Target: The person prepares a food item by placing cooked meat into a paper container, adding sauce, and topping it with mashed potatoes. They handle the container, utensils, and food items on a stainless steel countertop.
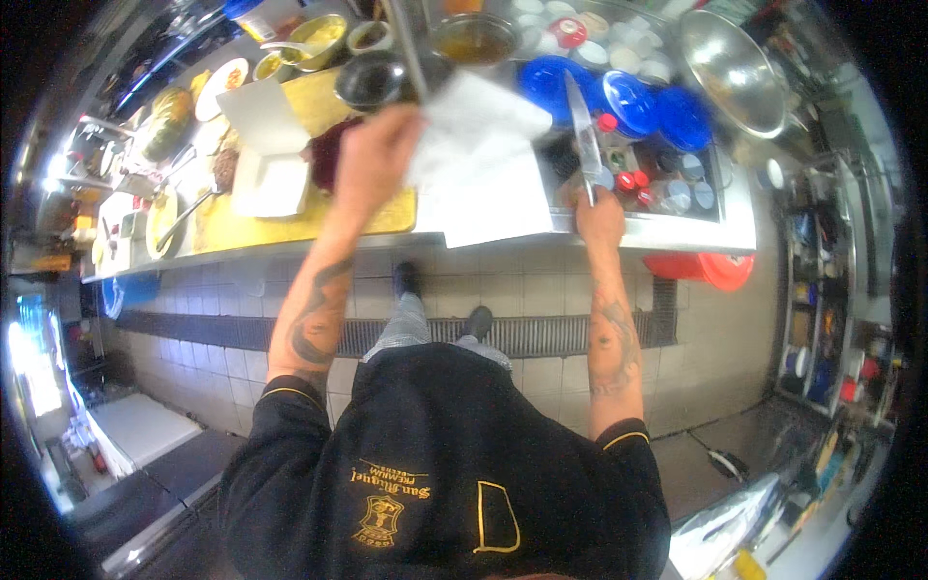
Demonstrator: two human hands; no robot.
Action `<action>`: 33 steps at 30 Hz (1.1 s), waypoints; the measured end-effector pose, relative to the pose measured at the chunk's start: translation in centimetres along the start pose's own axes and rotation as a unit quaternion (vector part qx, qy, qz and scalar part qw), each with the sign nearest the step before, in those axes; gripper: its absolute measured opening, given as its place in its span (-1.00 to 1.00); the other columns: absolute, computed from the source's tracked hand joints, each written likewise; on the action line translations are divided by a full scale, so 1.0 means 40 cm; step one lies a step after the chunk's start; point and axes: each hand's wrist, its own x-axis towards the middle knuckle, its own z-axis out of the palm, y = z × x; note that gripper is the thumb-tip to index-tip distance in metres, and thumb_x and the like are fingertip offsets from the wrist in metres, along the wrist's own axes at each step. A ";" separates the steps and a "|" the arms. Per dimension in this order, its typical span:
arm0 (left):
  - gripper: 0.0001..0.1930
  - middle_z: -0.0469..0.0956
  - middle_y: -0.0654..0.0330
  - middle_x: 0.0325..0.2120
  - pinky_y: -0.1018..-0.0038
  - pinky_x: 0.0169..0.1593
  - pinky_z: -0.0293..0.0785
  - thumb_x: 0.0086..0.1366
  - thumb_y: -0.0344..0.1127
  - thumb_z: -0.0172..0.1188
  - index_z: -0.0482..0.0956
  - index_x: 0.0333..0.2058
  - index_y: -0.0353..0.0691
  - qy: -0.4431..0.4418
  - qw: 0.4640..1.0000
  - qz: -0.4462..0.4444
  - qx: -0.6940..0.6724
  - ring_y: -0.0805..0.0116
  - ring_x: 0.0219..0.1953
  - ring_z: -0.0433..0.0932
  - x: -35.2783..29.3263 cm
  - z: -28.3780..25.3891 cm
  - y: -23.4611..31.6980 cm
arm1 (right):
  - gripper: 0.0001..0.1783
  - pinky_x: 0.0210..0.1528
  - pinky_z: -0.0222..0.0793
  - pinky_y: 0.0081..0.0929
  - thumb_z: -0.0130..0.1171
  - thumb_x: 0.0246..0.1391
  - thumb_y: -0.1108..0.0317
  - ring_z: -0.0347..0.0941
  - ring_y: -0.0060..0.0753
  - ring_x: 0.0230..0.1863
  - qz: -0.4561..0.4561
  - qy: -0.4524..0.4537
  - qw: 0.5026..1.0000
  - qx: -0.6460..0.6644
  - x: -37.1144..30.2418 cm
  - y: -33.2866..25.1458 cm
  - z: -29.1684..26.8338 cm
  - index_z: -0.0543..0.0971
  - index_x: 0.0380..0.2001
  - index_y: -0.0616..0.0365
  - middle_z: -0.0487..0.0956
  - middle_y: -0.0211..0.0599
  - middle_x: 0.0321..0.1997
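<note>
Right hand (600,218) sits at the desk's (677,232) front edge, fist shut round the handle of a knife (584,130); blade runs away from the person, tip up near the blue lids (628,97). Knife looks stiff, fairly light, sharp along the edge; best taken by the handle only, as it is now, w/ fingers clear of the steel. Left hand (375,159) is further in, over the yellow board (290,217), fingers pinched shut on a corner of the white paper (478,159); sheet is thin, limp, prob. tears or slips easily, so an edge pinch suits it. Paper hangs between the two hands, just left of the blade; a dark bowl (370,79) stands beyond.
</note>
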 end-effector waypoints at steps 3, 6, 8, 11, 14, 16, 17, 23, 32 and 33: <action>-0.75 0.74 0.10 -0.33 0.45 -0.22 0.53 0.47 -0.26 0.23 0.66 -0.04 -0.32 0.082 0.992 -0.062 0.072 0.47 -0.32 0.63 0.071 -0.232 -0.019 | -0.53 0.07 0.48 0.08 0.18 0.26 0.01 0.60 0.29 -0.01 -0.037 0.033 0.999 0.009 0.007 0.077 0.038 0.68 -0.07 0.22 0.68 0.14 -0.08; -0.69 0.74 0.13 -0.25 0.48 -0.15 0.51 0.48 -0.22 0.21 0.65 -0.03 -0.39 0.082 0.985 -0.144 0.038 0.50 -0.23 0.63 0.056 -0.479 -0.167 | -0.52 0.05 0.48 0.05 0.16 0.30 0.02 0.60 0.30 -0.03 -0.008 -0.015 0.999 0.038 0.001 0.059 0.004 0.67 -0.03 0.25 0.69 0.17 -0.09; -0.60 0.74 0.01 -0.19 0.38 -0.07 0.53 0.44 -0.13 0.23 0.65 -0.01 -0.41 0.085 0.953 -0.248 0.154 0.35 -0.16 0.67 0.002 -0.573 -0.245 | -0.51 0.04 0.48 0.02 0.16 0.31 0.03 0.61 0.31 -0.03 -0.008 -0.037 0.998 0.057 -0.008 0.044 -0.021 0.66 -0.03 0.28 0.69 0.21 -0.10; -0.52 0.72 -0.14 -0.16 0.26 0.03 0.53 0.38 -0.06 0.26 0.66 0.01 -0.43 0.135 0.916 -0.327 0.188 0.16 -0.09 0.69 -0.184 -0.665 -0.492 | -0.50 0.03 0.48 -0.03 0.15 0.33 0.03 0.61 0.30 -0.04 -0.030 -0.021 0.994 0.106 -0.020 0.062 -0.018 0.66 -0.02 0.32 0.68 0.24 -0.11; -0.59 0.73 -0.12 -0.19 0.28 0.01 0.54 0.39 -0.12 0.24 0.67 -0.04 -0.41 0.160 0.904 -0.349 0.190 0.17 -0.11 0.69 -0.327 -0.690 -0.658 | -0.49 0.05 0.47 -0.06 0.17 0.34 0.03 0.61 0.30 -0.01 -0.033 0.000 0.991 0.133 -0.053 0.075 -0.020 0.65 -0.02 0.35 0.68 0.27 -0.10; -0.62 0.73 -0.12 -0.20 0.27 -0.01 0.54 0.39 -0.15 0.23 0.68 -0.06 -0.40 0.143 0.895 -0.385 0.175 0.16 -0.12 0.69 -0.370 -0.645 -0.664 | -0.49 0.00 0.48 -0.11 0.19 0.34 0.04 0.62 0.21 -0.07 -0.019 0.009 0.992 0.124 -0.078 0.101 -0.039 0.65 -0.03 0.37 0.68 0.22 -0.15; -0.63 0.73 -0.10 -0.21 0.27 -0.02 0.54 0.39 -0.16 0.23 0.68 -0.07 -0.40 0.128 0.902 -0.375 0.172 0.17 -0.14 0.69 -0.366 -0.643 -0.672 | -0.48 -0.07 0.49 -0.15 0.20 0.34 0.04 0.64 0.12 -0.15 -0.008 0.010 0.993 0.118 -0.089 0.116 -0.039 0.64 -0.03 0.38 0.69 0.16 -0.21; -0.64 0.73 0.00 -0.26 0.34 -0.05 0.54 0.39 -0.19 0.23 0.68 -0.07 -0.43 0.096 0.926 -0.352 0.098 0.27 -0.20 0.66 -0.379 -0.678 -0.788 | -0.50 -0.51 0.31 -0.57 0.23 0.37 0.10 0.36 -0.66 -0.55 0.051 -0.034 0.969 0.239 -0.155 0.078 -0.061 0.61 0.05 0.40 0.51 -0.45 -0.51; -0.64 0.69 0.17 -0.10 0.43 0.08 0.50 0.42 -0.24 0.26 0.64 0.07 -0.35 0.119 0.921 -0.368 -0.046 0.38 -0.06 0.61 -0.311 -0.804 -0.749 | -0.52 -0.50 0.32 -0.62 0.26 0.36 0.17 0.38 -0.68 -0.51 0.097 -0.051 0.938 0.329 -0.221 -0.036 -0.060 0.57 0.09 0.40 0.52 -0.47 -0.43; -0.66 0.69 0.18 -0.09 0.43 0.08 0.50 0.42 -0.25 0.27 0.65 0.06 -0.32 0.123 0.927 -0.349 -0.054 0.38 -0.06 0.61 -0.300 -0.822 -0.723 | -0.54 -0.49 0.33 -0.62 0.26 0.36 0.17 0.38 -0.68 -0.50 0.088 -0.050 0.938 0.332 -0.231 -0.067 -0.067 0.58 0.08 0.40 0.53 -0.47 -0.42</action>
